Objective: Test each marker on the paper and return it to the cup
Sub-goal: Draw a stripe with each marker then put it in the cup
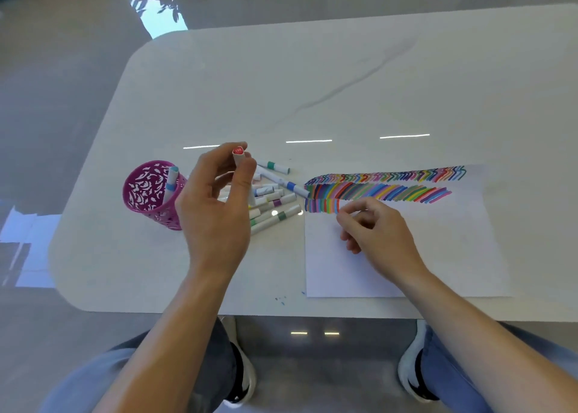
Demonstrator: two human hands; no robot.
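The left hand (215,203) pinches a red-capped marker (238,157) upright, with the cup (147,194) just left of it. The right hand (378,231) sits curled over the paper (444,250); whether it holds anything I cannot tell.

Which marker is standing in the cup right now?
The blue-banded marker, leaning upright inside the purple cup. The rest lie in a pile on the table, except the red-capped one pinched in the left hand.
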